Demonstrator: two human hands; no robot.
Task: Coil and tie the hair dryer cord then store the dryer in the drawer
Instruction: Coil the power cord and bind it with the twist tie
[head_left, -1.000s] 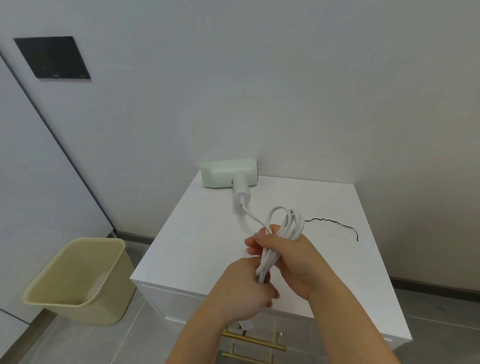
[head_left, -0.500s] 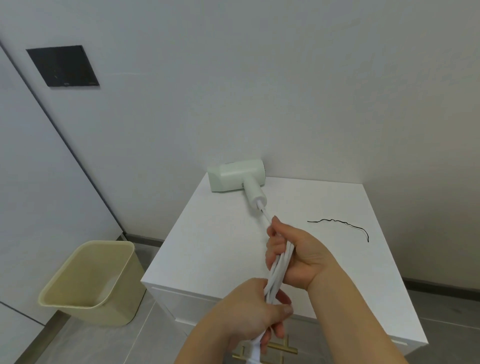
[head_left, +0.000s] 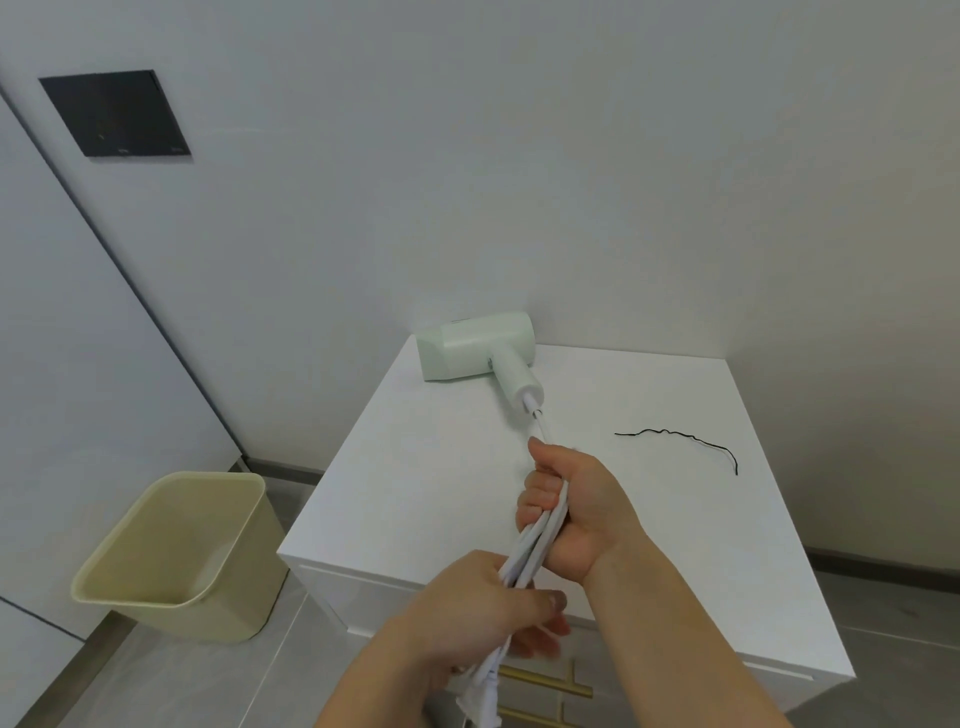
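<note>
Where dryer (head_left: 475, 347) lies, white cabinet (head_left: 426, 483), beige bin (head_left: 218, 621)

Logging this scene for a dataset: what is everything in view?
hair dryer: one, pale green, cabinet top by the wall
cord: one, white, bundled, held in both hands
thin wire: one, black, cabinet top, right side
cabinet: one, white, against the wall
drawer handle: one, gold, cabinet front
bin: one, beige, floor left of cabinet
wall panel: one, dark, upper left
left hand: one, grips bundle's near end
right hand: one, grips bundle nearer the dryer
</note>
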